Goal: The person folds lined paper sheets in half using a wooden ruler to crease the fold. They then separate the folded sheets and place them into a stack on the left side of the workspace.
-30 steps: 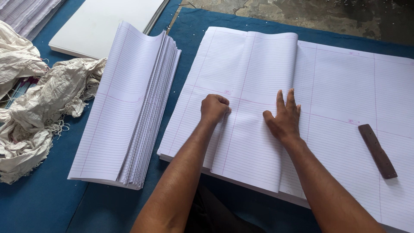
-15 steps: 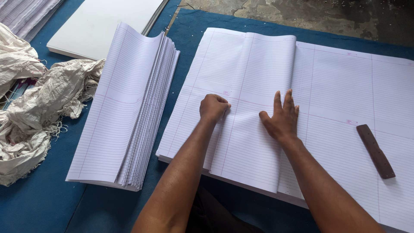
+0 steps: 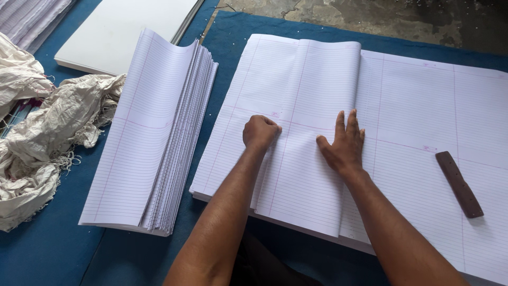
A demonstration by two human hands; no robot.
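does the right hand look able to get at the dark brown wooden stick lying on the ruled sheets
Probably yes. The right hand lies flat on the folded ruled sheet, and the dark brown wooden stick rests on the open ruled sheets to its right, with only bare paper between them.

Folded sheet [image 3: 307, 159] white, fine blue ruling, pink margin lines; same pattern on side stack [image 3: 153, 143]. Desk [image 3: 47, 254] covered in deep blue cloth, stick [image 3: 459, 184] dark brown. Crumpled sacking [image 3: 42, 143] off-white, plain board [image 3: 127, 32] white.
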